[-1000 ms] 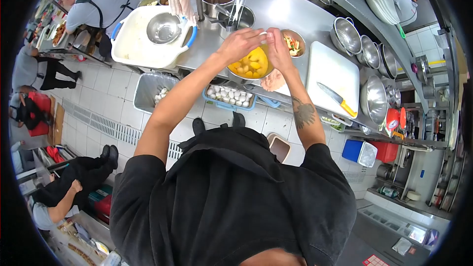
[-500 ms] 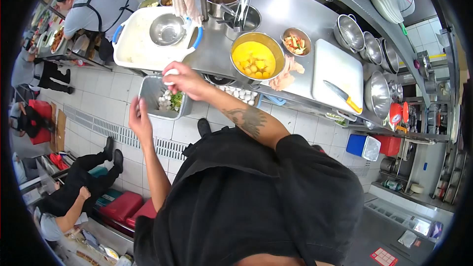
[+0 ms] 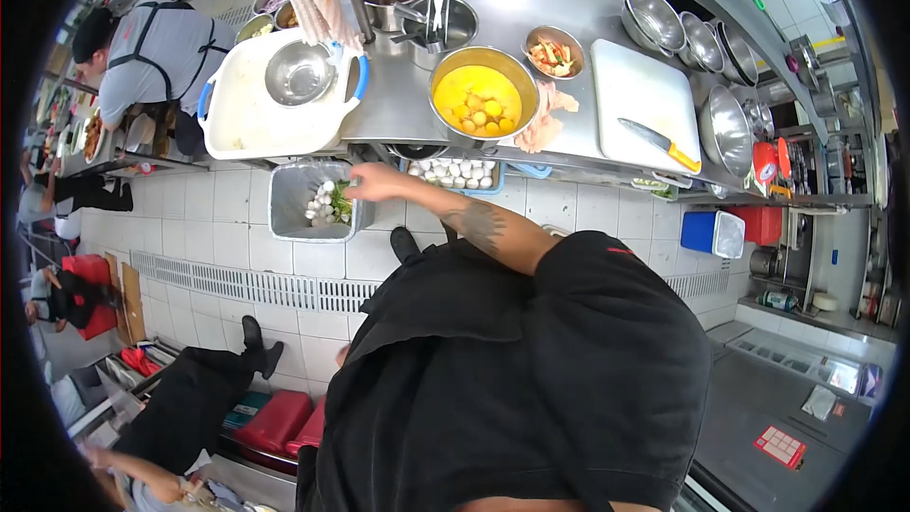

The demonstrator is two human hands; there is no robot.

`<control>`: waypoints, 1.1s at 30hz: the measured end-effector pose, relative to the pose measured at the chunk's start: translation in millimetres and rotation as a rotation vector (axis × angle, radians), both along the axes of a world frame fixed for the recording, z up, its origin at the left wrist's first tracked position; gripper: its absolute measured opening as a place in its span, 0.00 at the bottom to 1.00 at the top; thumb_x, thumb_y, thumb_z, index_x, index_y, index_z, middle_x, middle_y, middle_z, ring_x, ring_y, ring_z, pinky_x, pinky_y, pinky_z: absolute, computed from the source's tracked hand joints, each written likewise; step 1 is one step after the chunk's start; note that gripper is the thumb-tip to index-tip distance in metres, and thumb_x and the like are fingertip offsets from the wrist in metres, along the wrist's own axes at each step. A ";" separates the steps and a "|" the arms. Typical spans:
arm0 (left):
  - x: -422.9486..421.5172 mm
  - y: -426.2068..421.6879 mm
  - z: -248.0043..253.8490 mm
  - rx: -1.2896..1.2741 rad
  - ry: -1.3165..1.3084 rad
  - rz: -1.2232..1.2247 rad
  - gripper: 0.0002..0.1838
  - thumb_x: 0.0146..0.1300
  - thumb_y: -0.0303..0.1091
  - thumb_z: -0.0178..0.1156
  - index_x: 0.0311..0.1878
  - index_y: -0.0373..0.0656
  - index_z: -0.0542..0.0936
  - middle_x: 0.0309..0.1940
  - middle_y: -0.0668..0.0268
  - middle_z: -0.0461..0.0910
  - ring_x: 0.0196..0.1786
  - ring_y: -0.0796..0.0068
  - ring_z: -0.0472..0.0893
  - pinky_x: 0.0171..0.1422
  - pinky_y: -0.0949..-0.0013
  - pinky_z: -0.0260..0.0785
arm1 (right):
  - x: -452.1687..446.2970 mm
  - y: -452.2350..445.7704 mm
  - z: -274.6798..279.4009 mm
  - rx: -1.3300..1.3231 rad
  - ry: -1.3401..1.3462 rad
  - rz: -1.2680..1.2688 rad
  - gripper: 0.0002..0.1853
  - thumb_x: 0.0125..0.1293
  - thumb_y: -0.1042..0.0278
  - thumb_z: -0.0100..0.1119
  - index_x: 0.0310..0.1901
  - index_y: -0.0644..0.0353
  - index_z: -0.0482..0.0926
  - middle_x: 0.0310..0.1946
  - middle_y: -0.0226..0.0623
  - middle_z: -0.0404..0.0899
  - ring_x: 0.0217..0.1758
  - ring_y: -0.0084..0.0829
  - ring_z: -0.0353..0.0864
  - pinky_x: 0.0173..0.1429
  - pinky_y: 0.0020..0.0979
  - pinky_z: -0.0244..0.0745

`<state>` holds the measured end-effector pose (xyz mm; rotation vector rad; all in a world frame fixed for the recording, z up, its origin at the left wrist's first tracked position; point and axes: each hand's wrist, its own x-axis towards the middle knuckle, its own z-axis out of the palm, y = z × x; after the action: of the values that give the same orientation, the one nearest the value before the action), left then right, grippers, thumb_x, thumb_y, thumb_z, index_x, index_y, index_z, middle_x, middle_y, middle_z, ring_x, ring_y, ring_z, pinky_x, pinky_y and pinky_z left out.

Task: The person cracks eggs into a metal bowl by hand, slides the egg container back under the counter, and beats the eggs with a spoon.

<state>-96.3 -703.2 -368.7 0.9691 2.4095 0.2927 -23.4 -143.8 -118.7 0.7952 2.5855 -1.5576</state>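
Note:
My right hand (image 3: 377, 182), on the tattooed arm, is over the right rim of the lined grey bin (image 3: 284, 225); its fingers are too unclear to show whether they hold anything. White shells (image 3: 322, 207) and green leaves (image 3: 339, 201) lie inside the bin. Only a sliver of skin, apparently my left hand (image 3: 341, 355), shows beside my black apron, fingers hidden. Right of the bin, under the counter, a blue crate (image 3: 500, 180) holds several white eggs (image 3: 453, 173). On the counter a steel pot (image 3: 438, 123) contains yellow beaten egg with whole yolks (image 3: 485, 106).
A white tub (image 3: 223, 123) with a steel bowl (image 3: 300, 74) is at the counter's left. Farther right are a bowl of cut food (image 3: 555, 52), a white board (image 3: 645, 85) and a yellow-handled knife (image 3: 661, 145). Co-workers stand at left; one person's legs (image 3: 199, 389) extend behind.
Both hands were above the bin, my right one holding a white egg. My right hand has shifted right and the egg no longer shows; my left has drawn back toward my body.

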 end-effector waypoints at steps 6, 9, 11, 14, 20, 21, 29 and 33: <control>-0.7 3.3 15.4 0.007 -0.592 0.426 0.11 0.67 0.38 0.52 0.31 0.45 0.78 0.19 0.67 0.75 0.21 0.74 0.76 0.20 0.69 0.67 | 122.9 25.0 -59.5 -0.031 -0.065 -0.220 0.23 0.58 0.50 0.65 0.47 0.62 0.81 0.38 0.46 0.84 0.41 0.38 0.83 0.45 0.37 0.77; -33.7 49.7 25.5 0.251 -0.806 0.669 0.12 0.68 0.40 0.51 0.33 0.44 0.77 0.18 0.68 0.74 0.18 0.78 0.74 0.17 0.72 0.65 | 175.9 36.4 -87.0 -0.017 -0.289 -0.301 0.25 0.58 0.50 0.64 0.50 0.62 0.80 0.42 0.46 0.83 0.44 0.39 0.83 0.48 0.37 0.77; -55.7 90.2 35.1 0.287 -0.702 0.668 0.13 0.69 0.40 0.51 0.36 0.42 0.78 0.20 0.68 0.75 0.20 0.79 0.76 0.19 0.74 0.66 | 207.3 39.0 -101.4 0.026 -0.425 -0.251 0.27 0.60 0.48 0.61 0.53 0.62 0.78 0.47 0.49 0.82 0.50 0.43 0.82 0.53 0.38 0.75; -59.8 169.7 116.7 0.358 -0.635 0.750 0.13 0.69 0.39 0.55 0.47 0.41 0.79 0.30 0.70 0.79 0.30 0.78 0.80 0.28 0.74 0.69 | 228.2 45.9 -108.0 0.046 -0.537 -0.195 0.30 0.61 0.47 0.57 0.56 0.64 0.76 0.52 0.56 0.78 0.58 0.49 0.77 0.61 0.41 0.71; 8.8 177.3 148.6 0.394 -0.606 0.795 0.16 0.69 0.39 0.55 0.52 0.37 0.78 0.37 0.68 0.80 0.34 0.79 0.80 0.32 0.75 0.69 | 256.7 67.2 -245.6 0.030 -0.632 -0.030 0.29 0.68 0.47 0.50 0.62 0.60 0.70 0.50 0.62 0.77 0.55 0.55 0.76 0.60 0.48 0.70; 31.3 159.2 138.1 0.316 -0.582 0.793 0.16 0.69 0.39 0.55 0.51 0.37 0.78 0.35 0.68 0.80 0.33 0.79 0.80 0.31 0.75 0.69 | 263.6 69.7 -292.8 0.116 -0.584 0.010 0.28 0.68 0.48 0.50 0.63 0.59 0.69 0.48 0.63 0.77 0.55 0.57 0.76 0.61 0.49 0.69; 331.8 -92.9 7.7 -0.164 -0.456 0.717 0.14 0.61 0.38 0.59 0.43 0.37 0.77 0.30 0.54 0.79 0.32 0.59 0.82 0.39 0.59 0.75 | 229.0 102.1 -415.8 0.528 -0.884 0.153 0.32 0.67 0.51 0.49 0.72 0.47 0.58 0.69 0.62 0.56 0.72 0.63 0.55 0.67 0.69 0.52; 388.7 -43.5 42.2 -0.252 -0.810 1.329 0.13 0.63 0.34 0.56 0.48 0.41 0.79 0.30 0.62 0.80 0.27 0.72 0.81 0.26 0.67 0.75 | 227.0 117.7 -439.3 0.550 -0.734 0.231 0.35 0.62 0.58 0.59 0.71 0.36 0.59 0.76 0.48 0.39 0.75 0.63 0.44 0.64 0.74 0.52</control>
<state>292.3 -746.7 -326.5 -0.8489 1.8479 0.6377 203.5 -26.2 -558.0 0.8374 2.3858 -0.3565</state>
